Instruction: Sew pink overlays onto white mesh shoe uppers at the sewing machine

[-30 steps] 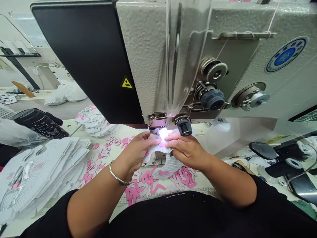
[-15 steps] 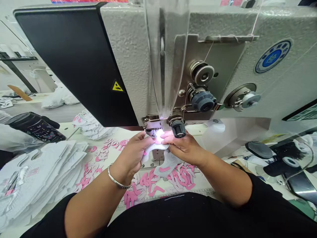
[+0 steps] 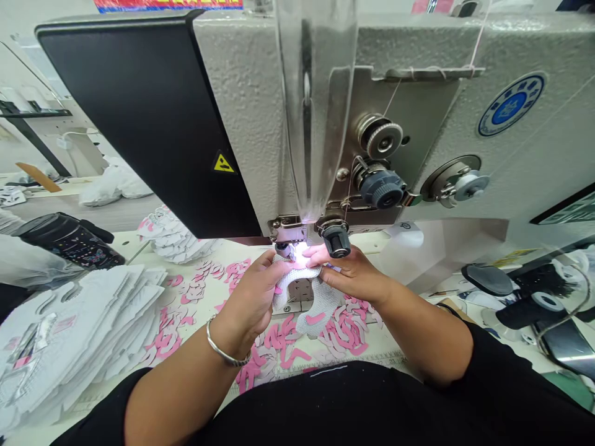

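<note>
A grey industrial sewing machine fills the upper view, and its lit needle area sits just above my fingers. My left hand and my right hand pinch a white mesh fabric piece with pink trim, one hand on each side of the presser foot. The fingers of both hands are closed on the piece's upper edge. Its lower end hangs toward me over the machine bed. A silver bracelet circles my left wrist.
Loose pink cut-outs lie scattered on the table in front of me. A thick stack of white mesh pieces lies at the left, a smaller pile behind it. A black patterned bottle lies at far left. Black items sit at the right.
Over the second the view rose and shifted right. The fabric piece has turned a little under the presser foot, and my left hand has slid slightly toward me along its edge.
</note>
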A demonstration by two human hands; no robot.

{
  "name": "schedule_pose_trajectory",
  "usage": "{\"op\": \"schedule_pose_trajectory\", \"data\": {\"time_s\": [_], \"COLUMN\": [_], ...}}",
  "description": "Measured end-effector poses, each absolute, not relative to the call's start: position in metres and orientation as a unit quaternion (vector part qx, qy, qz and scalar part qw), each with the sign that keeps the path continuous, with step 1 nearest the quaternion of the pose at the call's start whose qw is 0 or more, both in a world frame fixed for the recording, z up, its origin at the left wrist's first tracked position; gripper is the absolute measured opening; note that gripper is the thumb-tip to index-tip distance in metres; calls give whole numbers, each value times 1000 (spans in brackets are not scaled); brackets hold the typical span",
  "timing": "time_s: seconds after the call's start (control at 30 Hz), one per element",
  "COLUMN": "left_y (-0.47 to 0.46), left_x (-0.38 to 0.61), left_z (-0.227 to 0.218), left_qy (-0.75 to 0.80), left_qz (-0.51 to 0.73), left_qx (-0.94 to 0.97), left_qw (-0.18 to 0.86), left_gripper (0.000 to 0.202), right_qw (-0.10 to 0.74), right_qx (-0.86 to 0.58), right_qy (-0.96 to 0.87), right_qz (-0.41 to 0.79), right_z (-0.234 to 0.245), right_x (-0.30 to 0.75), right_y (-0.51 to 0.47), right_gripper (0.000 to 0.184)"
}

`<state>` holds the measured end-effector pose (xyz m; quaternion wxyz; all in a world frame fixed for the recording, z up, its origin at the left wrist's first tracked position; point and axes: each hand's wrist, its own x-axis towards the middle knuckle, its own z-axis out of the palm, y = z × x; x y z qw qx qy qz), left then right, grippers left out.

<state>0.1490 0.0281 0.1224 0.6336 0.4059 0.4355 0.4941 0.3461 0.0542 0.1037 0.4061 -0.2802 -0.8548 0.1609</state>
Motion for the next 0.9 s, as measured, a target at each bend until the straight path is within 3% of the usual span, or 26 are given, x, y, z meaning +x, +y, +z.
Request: {"op": "schedule_pose_trajectory", "data": {"time_s": [0.33,0.9], "left_y": [29,37], "left_x": [149,136], "left_z": [118,114], "left_qy": [434,414], "left_qz": [510,477], "left_qx": [407,423], "left_qw": [621,650], "left_gripper": [13,7], "right_qw": [421,407], "right_qx": [-262,-290], "right_qy": [-839,-844], "right_qz": [224,197], "right_z": [99,95], "right_x": [349,349], "right_y": [62,60], "right_gripper": [32,30]}}
